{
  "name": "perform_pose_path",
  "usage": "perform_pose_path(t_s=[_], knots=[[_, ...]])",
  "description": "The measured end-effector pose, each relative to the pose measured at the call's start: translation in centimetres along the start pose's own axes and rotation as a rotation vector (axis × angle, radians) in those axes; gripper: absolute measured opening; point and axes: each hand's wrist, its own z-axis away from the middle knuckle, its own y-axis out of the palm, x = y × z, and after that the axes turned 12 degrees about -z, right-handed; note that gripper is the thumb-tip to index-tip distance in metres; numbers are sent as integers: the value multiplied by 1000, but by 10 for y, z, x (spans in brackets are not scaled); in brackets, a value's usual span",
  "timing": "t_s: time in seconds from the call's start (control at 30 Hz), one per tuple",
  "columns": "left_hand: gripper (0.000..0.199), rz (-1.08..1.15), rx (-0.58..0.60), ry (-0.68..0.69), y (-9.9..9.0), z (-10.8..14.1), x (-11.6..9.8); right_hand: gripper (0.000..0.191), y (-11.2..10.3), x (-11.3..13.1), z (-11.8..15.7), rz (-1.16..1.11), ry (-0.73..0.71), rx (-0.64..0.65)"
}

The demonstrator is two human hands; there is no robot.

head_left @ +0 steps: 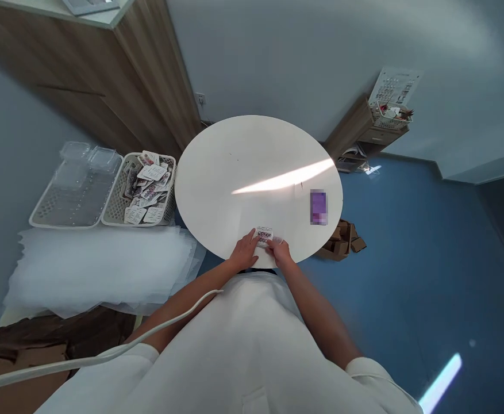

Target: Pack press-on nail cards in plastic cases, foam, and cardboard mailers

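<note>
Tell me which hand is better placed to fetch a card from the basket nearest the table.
Left, I'd judge. The left hand is nearer the basket, which stands on its side of the table; the right hand would have to reach across. Both hands are at the small pack.

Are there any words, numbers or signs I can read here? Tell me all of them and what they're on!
None can be read.
Cards in the basket: lines of print, too small.
Pack at the two hands: dark marks, too small to tell if they are writing.
Sheet by the wall: marks, too blurred.
Purple thing on the table: only blurry squares.
</note>
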Motion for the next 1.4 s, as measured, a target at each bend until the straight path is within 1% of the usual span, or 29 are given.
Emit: perform_pose_path(t_s=[0.1,0.2,0.3,0.33,0.4,0.43,0.47,0.5,0.53,0.6,0.67,0.7,0.77,0.83,0.9,1.07,1.17,1.27,1.33,1.4], knots=[[68,-25,-40,27,-6,3,4,29,0,-1,8,-54,8,49],[51,-44,-72,82,-12,4,10,29,2,-3,16,-82,18,83],[39,-56,-61,124,-16,3,16,33,1,-4,24,-77,41,99],[38,-58,-55,136,-17,2,17,39,-1,-3,27,-50,27,65],[37,-57,-48,153,-19,2,19,57,-8,0,35,60,-80,-92],[37,-53,-48,158,-20,2,20,66,-13,2,39,141,-175,-197],[37,-47,-49,161,-21,2,20,72,-18,4,43,223,-291,-271],[36,-39,-48,163,-23,1,20,71,-22,5,47,304,-405,-287],[36,-32,-46,163,-25,1,20,69,-25,5,50,401,-507,-245],[36,-16,-36,165,-29,-2,19,65,-27,5,52,620,-652,-58],[35,-5,-22,168,-33,-6,18,66,-23,3,50,823,-713,133],[34,-2,-13,170,-36,-9,17,66,-19,3,48,896,-723,196],[31,0,10,173,-41,-14,17,57,-11,3,42,971,-724,249],[28,29,49,179,-46,-19,19,42,-5,8,36,989,-704,260],[26,106,98,171,-52,-23,22,34,-4,15,30,979,-669,269],[33,298,214,47,-64,-36,34,32,-11,43,16,872,-558,337],[32,353,277,12,-68,-52,41,30,-11,56,2,807,-527,368],[32,361,312,-35,-68,-72,50,29,-7,65,-18,740,-485,360],[32,379,390,-75,-67,-85,56,27,-4,68,-34,686,-419,371],[32,419,492,-125,-64,-95,63,25,-3,69,-48,626,-321,399]])
